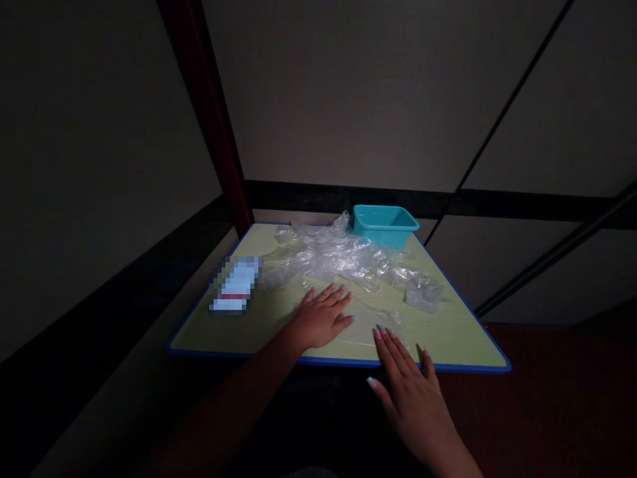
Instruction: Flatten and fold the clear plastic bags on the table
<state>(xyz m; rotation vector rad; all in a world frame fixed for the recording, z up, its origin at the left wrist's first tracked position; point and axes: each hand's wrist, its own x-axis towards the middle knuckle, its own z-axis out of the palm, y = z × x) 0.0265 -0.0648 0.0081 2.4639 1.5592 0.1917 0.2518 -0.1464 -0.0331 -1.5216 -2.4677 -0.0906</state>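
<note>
Flat clear plastic (373, 322) was lying on the counter (273, 328), crumpled plastic (333, 255) just beyond it. Left hand (321, 320) sat at its left side, right hand (413, 395) at its near edge, both unclenched, grasping nothing.

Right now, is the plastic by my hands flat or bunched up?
Mostly spread flat: the clear plastic lies thin against the table, unlike the crumpled pile beyond it. I cannot tell if it's doubled.
</note>
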